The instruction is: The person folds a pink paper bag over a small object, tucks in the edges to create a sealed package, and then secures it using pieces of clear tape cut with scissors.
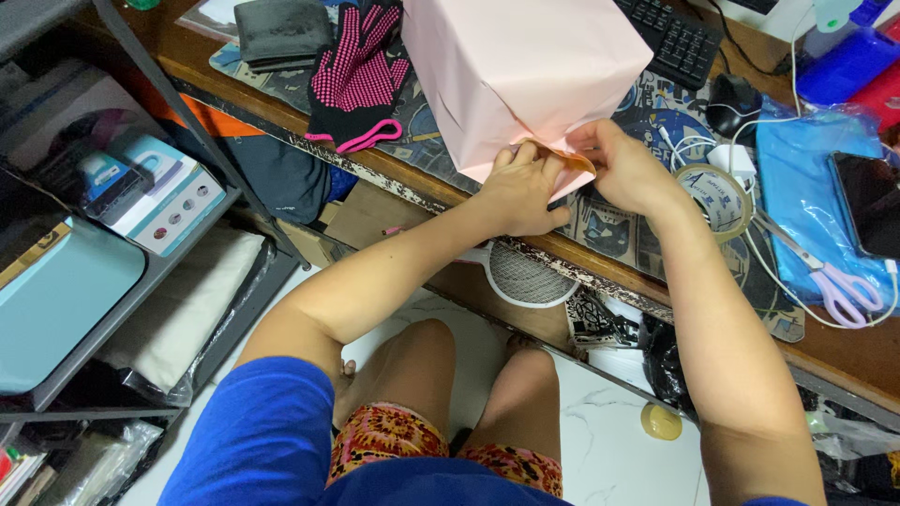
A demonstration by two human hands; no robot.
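Both hands pinched on a folded paper flap (570, 161) at the near lower corner of a pink wrapped box (520, 66), left hand (521, 192) beside right hand (626, 171). Close against the desk (394, 173) front edge; tape roll (716, 195) just right, scissors (834, 276) beyond, pink-dotted gloves (358, 75) left.

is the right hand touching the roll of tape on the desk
Apart. The head view shows the right hand pinching the pink wrapped box, with desk mat visible between it and the tape roll.
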